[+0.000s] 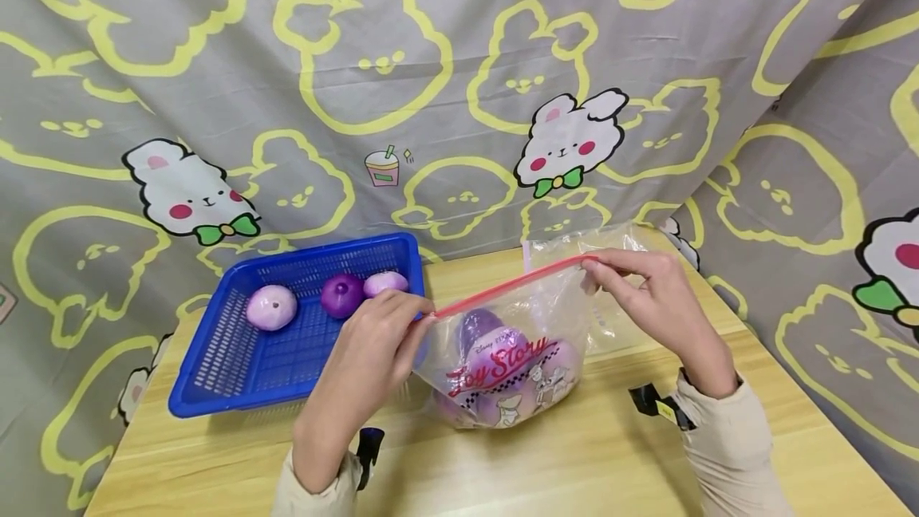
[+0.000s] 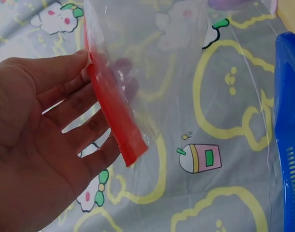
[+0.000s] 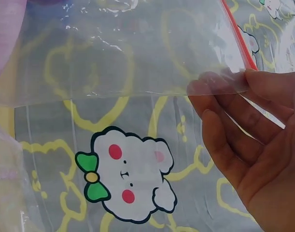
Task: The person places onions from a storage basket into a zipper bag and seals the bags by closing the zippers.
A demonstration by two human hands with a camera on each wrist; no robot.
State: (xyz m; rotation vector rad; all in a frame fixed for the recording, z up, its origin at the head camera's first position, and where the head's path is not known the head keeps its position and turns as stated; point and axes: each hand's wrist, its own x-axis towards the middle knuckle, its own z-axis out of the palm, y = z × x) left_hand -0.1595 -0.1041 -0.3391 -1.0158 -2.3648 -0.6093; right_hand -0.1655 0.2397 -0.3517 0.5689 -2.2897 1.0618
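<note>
A clear zip bag (image 1: pixel 567 317) with a red zip strip and "Toy Story" print hangs between both hands, bulging with several purple and pinkish onions (image 1: pixel 495 345). My left hand (image 1: pixel 373 341) pinches one end of the red strip (image 2: pixel 113 113) between thumb and fingers. At the opposite top corner my right hand (image 1: pixel 649 294) pinches the bag, thumb on the strip in the right wrist view. The strip runs straight and taut between them, with its two edges lying together. The bag's bottom is close over the table.
A blue plastic basket (image 1: pixel 208 341) stands on the left, with a pale onion (image 1: pixel 271 307), a dark purple onion (image 1: pixel 341 296) and another pale one (image 1: pixel 386 284) inside. Behind the right hand another clear bag (image 1: pixel 617 325) lies flat on the wooden table (image 1: pixel 538 469). A patterned curtain (image 1: pixel 431 46) hangs behind.
</note>
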